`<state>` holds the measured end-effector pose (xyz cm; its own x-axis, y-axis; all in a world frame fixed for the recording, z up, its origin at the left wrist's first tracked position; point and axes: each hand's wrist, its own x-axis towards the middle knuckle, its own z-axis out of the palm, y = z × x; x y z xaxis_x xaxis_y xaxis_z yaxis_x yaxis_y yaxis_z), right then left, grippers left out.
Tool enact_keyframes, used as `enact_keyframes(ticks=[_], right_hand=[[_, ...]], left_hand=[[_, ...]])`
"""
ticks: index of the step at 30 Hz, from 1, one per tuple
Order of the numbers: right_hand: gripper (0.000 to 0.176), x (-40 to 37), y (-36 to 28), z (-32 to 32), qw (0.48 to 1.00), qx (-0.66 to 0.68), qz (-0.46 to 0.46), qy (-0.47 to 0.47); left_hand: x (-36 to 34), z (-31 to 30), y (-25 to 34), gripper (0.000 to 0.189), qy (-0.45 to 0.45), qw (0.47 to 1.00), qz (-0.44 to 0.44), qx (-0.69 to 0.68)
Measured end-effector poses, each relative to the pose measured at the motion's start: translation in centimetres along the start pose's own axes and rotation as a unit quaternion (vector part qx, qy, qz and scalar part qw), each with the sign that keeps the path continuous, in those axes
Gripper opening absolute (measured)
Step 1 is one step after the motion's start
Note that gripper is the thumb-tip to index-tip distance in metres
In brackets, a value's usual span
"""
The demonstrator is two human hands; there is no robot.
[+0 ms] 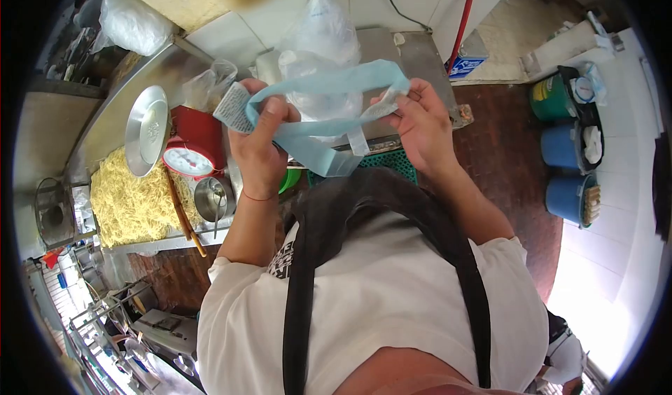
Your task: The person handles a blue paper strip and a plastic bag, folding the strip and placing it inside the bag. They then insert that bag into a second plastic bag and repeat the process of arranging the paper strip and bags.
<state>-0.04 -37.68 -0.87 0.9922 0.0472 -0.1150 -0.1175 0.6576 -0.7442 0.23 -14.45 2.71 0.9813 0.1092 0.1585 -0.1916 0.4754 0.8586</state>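
A light blue, translucent plastic strip (329, 78) hangs in a loop between my two hands, in front of my chest. My left hand (260, 143) is closed on its left side, beside a pale piece with printed text (234, 109). The fingers of my right hand (425, 125) pinch the opposite end, where the strip looks whitish and crumpled. A lower flap of the strip (315, 158) droops toward my dark apron (364, 188). Behind the loop, clear plastic bags (322, 31) lie on the metal counter (378, 45).
Yellow noodles (129, 199) cover the left worktop, beside a red scale (196, 136) with a metal pan (147, 132). A wooden stick (183, 213) and a metal pot (214, 199) stand near. Blue buckets (560, 146) line the right wall. A person (563, 356) is at lower right.
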Motion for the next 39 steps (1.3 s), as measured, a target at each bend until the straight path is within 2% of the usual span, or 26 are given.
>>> enact_keyframes(ticks=[4, 7, 10, 11, 13, 15, 16, 18, 24, 25, 28, 31, 34, 35, 37, 39], right_hand=[[0.058, -0.1, -0.1, -0.4, 0.999, 0.034, -0.009, -0.016], [0.068, -0.3, -1.1, -0.8, 0.984, 0.115, 0.043, -0.132], [0.065, -0.8, -2.3, 0.2, 0.968, 0.121, 0.108, -0.192], [0.064, -0.9, -2.3, 0.2, 0.976, 0.077, 0.078, -0.188], [0.060, -0.8, -2.3, -0.1, 0.984, -0.013, 0.018, -0.180], [0.054, -0.5, -2.5, -0.7, 0.991, 0.056, -0.017, -0.120], [0.051, -0.4, -2.6, -1.1, 0.991, 0.091, -0.034, -0.090], [0.049, -0.6, -2.9, -1.9, 0.991, 0.108, -0.034, -0.078], [0.044, -0.5, -2.9, -2.9, 0.984, 0.141, -0.061, -0.091], [0.043, -0.5, -2.9, -2.8, 0.983, 0.147, -0.070, -0.090], [0.041, -1.1, -3.1, -1.4, 0.988, 0.122, -0.094, 0.021], [0.042, -0.9, -2.9, -2.2, 0.984, 0.157, -0.077, -0.013], [0.042, -0.6, -2.7, -4.3, 0.971, 0.204, -0.005, -0.123], [0.039, -0.8, -2.5, -4.6, 0.979, 0.188, 0.006, -0.079], [0.037, 0.0, -2.3, -6.0, 0.989, 0.121, -0.072, 0.049], [0.032, 1.1, -3.5, -9.2, 0.974, 0.088, -0.147, 0.149]], left_hand=[[-0.3, 0.4, 0.6, 0.027, -0.015, 0.999, 0.032, 0.003], [-0.1, 0.1, 0.9, 0.029, -0.046, 0.992, 0.016, 0.119], [-0.6, -0.5, -0.1, 0.031, -0.069, 0.984, -0.027, 0.160], [-0.5, -0.6, -0.1, 0.037, -0.085, 0.973, -0.027, 0.214], [-0.3, -1.6, -0.3, 0.040, -0.076, 0.980, -0.057, 0.177], [-0.3, -1.8, -0.3, 0.048, -0.037, 0.988, -0.076, 0.127], [-0.1, -2.2, -0.3, 0.050, -0.058, 0.988, -0.066, 0.125], [0.3, -3.2, -0.3, 0.054, -0.096, 0.987, -0.047, 0.122], [0.9, -4.3, -1.0, 0.053, -0.141, 0.978, -0.152, 0.001], [1.2, -4.2, -1.1, 0.050, -0.124, 0.983, -0.131, 0.017], [1.5, -3.6, -1.1, 0.043, -0.060, 0.996, -0.060, 0.038], [1.8, -2.7, -0.7, 0.045, 0.022, 0.999, 0.015, 0.021], [1.5, -2.3, 0.8, 0.051, 0.025, 0.999, 0.035, 0.011], [1.7, -2.7, 0.9, 0.052, 0.007, 0.999, 0.046, 0.016], [2.0, -3.8, 1.2, 0.054, -0.025, 0.997, 0.067, 0.028], [2.1, -4.3, 1.4, 0.060, -0.019, 0.994, 0.085, 0.068]])
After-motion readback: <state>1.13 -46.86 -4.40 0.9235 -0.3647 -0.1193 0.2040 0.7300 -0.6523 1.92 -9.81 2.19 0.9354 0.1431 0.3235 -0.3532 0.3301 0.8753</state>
